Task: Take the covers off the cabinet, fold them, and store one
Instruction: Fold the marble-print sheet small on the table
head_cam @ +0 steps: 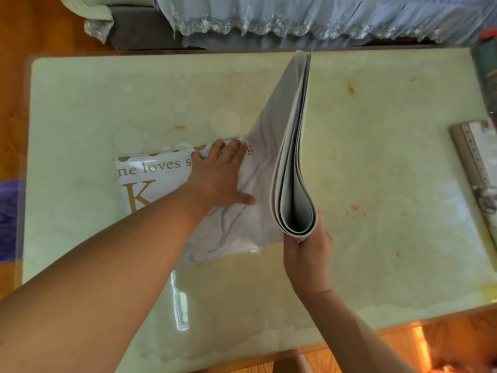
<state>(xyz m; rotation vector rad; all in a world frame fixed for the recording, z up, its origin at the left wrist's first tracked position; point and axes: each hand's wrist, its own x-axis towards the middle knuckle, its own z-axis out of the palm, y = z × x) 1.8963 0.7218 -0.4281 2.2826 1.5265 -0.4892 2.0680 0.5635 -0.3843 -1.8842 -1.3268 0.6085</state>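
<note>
- Left hand (219,177) lies flat with fingers (232,149) spread straight, pressing down the lettered cover (150,179), likely to pin it while the fold comes over
- Right hand (306,251) at five o'clock has its fingers curled round the looped edge of the folded layers (291,157), holding them upright, apparently ready to lay them leftward
- The cover rests at the middle of the pale glossy table (376,130)
- A ruler-edged object (473,162) lies at three o'clock; a lace-trimmed bed (295,20) at twelve o'clock

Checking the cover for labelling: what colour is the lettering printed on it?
Golden-brown lettering on the white cover, clearest in the head view beside the left hand.
</note>
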